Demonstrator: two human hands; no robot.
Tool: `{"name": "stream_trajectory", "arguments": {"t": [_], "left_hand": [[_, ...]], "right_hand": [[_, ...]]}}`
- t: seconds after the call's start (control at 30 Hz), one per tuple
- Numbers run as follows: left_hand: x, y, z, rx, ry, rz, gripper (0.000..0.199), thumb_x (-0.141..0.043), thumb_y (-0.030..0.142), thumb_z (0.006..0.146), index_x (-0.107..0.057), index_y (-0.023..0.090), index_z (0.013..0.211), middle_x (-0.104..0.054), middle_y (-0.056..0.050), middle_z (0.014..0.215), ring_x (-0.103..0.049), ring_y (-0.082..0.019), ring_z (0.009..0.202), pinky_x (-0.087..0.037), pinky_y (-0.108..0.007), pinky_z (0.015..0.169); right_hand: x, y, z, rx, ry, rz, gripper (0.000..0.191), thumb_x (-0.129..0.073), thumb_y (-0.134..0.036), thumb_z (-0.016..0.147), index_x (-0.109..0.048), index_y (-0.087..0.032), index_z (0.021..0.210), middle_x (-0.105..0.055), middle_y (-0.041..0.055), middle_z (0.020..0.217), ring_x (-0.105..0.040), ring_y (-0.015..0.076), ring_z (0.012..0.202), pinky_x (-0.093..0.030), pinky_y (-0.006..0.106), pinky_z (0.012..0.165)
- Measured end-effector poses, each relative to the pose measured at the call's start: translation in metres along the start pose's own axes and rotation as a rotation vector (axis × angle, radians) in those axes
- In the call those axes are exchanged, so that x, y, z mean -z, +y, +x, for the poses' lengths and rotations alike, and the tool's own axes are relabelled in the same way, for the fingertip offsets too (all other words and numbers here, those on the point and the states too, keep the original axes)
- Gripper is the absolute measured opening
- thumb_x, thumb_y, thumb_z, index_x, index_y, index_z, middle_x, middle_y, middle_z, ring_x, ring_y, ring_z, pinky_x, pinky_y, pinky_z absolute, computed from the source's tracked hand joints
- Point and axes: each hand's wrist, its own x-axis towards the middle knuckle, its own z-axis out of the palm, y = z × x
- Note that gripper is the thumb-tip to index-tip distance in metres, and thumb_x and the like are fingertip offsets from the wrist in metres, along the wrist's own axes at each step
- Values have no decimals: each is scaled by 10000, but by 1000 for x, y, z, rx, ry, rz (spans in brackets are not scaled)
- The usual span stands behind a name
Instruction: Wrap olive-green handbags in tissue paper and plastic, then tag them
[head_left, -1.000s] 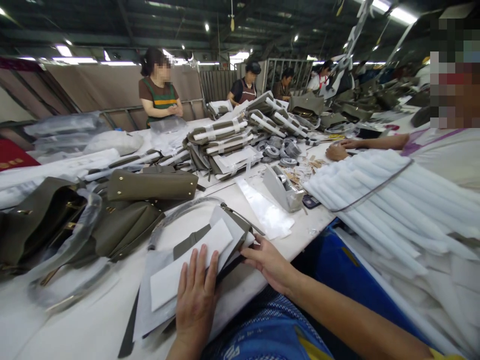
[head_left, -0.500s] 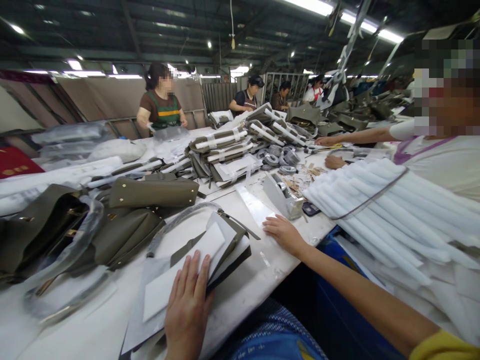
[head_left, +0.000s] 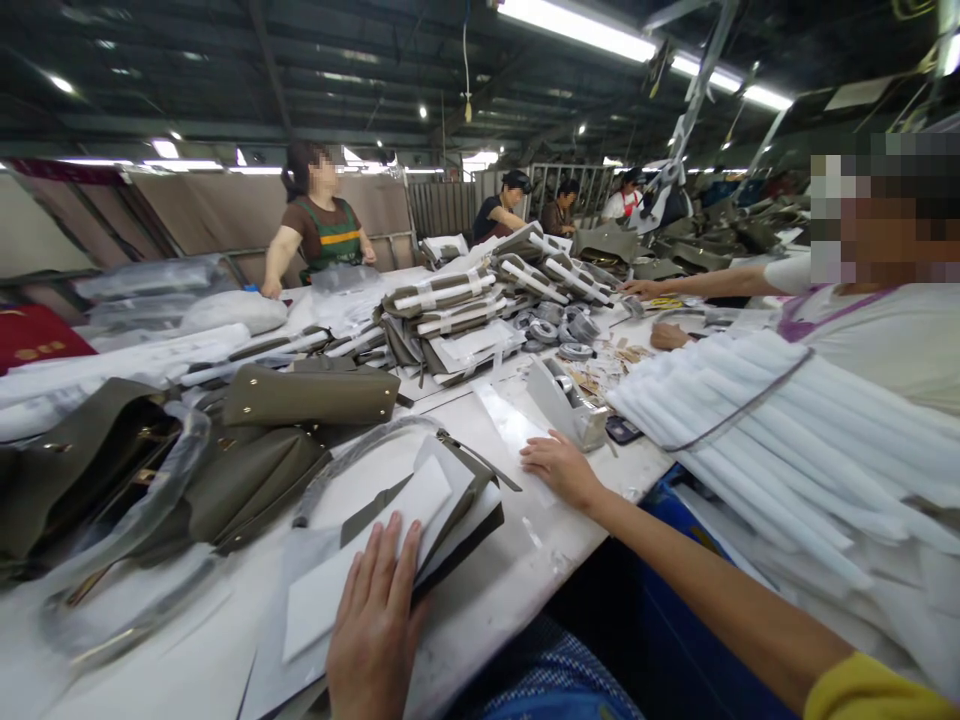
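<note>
My left hand [head_left: 379, 610] lies flat, fingers stretched out, on a white foam sheet [head_left: 367, 560]. Under the foam is a flat olive-green bag piece [head_left: 469, 480] with grey sheets and a zipper end sticking out. My right hand [head_left: 562, 470] reaches across the table with its fingers extended, the tips at the edge of a shiny clear plastic strip [head_left: 510, 415]. Whether it pinches the strip I cannot make out. Just beyond that hand stands a grey tape dispenser [head_left: 566, 405]. A plastic-wrapped handle [head_left: 360, 445] curves behind the bag piece.
Olive bags [head_left: 262, 470] with wrapped handles lie at left. A stack of padded bag pieces [head_left: 450, 300] and grey rolls [head_left: 555, 325] fill the middle. White foam tubes [head_left: 750, 410] are bundled at right, beside a co-worker [head_left: 885, 330]. Other people work behind.
My view has shifted slightly. Both hands stay almost where they were. The co-worker in the green apron at the back has lowered an arm to the table.
</note>
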Motion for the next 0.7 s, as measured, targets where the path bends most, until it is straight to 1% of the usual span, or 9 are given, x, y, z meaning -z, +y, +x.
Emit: {"name": "stream_trajectory", "arguments": {"t": [0.07, 0.17, 0.23, 0.33, 0.4, 0.5, 0.57, 0.63, 0.7], "left_hand": [[1, -1, 0, 2, -6, -4, 614, -415, 205, 967, -239, 173, 1554, -346, -96, 1587, -372, -297, 1430, -330, -450, 1157], [2, -2, -1, 17, -14, -11, 626, -435, 210, 961, -240, 176, 1554, -341, -98, 1589, -372, -302, 1430, -335, -456, 1155], [2, -2, -1, 26, -13, -20, 627, -433, 200, 957, -241, 177, 1554, -339, -99, 1590, -368, -302, 1432, -335, -459, 1155], [1, -1, -1, 40, -15, -37, 626, -427, 199, 957, -241, 185, 1554, -343, -95, 1589, -363, -298, 1436, -337, -459, 1155], [0, 0, 0, 49, -18, -46, 627, -431, 206, 957, -241, 197, 1555, -350, -90, 1586, -363, -296, 1436, -341, -459, 1153], [0, 0, 0, 55, -21, -55, 629, -431, 207, 957, -239, 208, 1556, -359, -86, 1582, -360, -295, 1439, -349, -456, 1147], [1, 0, 1, 56, -20, -57, 628, -430, 213, 958, -236, 206, 1556, -361, -89, 1581, -362, -295, 1437, -352, -453, 1145], [1, -1, 1, 56, -18, -61, 627, -427, 220, 961, -233, 200, 1557, -360, -94, 1581, -365, -294, 1436, -355, -451, 1144], [2, -1, 2, 60, -17, -64, 625, -427, 230, 964, -233, 194, 1557, -358, -99, 1581, -363, -295, 1438, -359, -454, 1142]], "right_hand": [[5, -11, -4, 7, 31, 9, 139, -617, -238, 941, -750, -257, 977, -758, 30, 1117, -645, 238, 1170, -343, 527, 1112], [18, -36, -24, 45, 46, 84, 167, -585, -266, 962, -740, -261, 1025, -754, 31, 1129, -662, 218, 1135, -382, 477, 1100], [29, -57, -43, 85, -42, 191, 195, -552, -282, 979, -741, -262, 1024, -764, 21, 1087, -691, 195, 1057, -433, 414, 1067], [43, -83, -67, 108, -310, 349, 211, -550, -343, 980, -749, -277, 997, -779, -10, 983, -716, 157, 931, -518, 291, 937], [44, -90, -72, 42, -346, 362, 252, -527, -389, 987, -742, -273, 1050, -772, 3, 1028, -711, 162, 959, -534, 274, 907], [26, -88, -68, -74, -224, 189, 426, -488, -431, 993, -627, -186, 1312, -638, 121, 1341, -583, 258, 1253, -449, 414, 1084], [7, -88, -62, -77, -227, 58, 627, -552, -494, 944, -508, -93, 1425, -491, 210, 1473, -431, 337, 1392, -331, 524, 1166], [-12, -94, -57, 4, -275, 13, 803, -605, -581, 880, -440, -58, 1467, -423, 240, 1513, -340, 369, 1441, -244, 564, 1199], [-27, -103, -52, 136, -300, 39, 836, -594, -625, 865, -420, -90, 1484, -439, 211, 1512, -326, 348, 1449, -200, 544, 1219]]}}
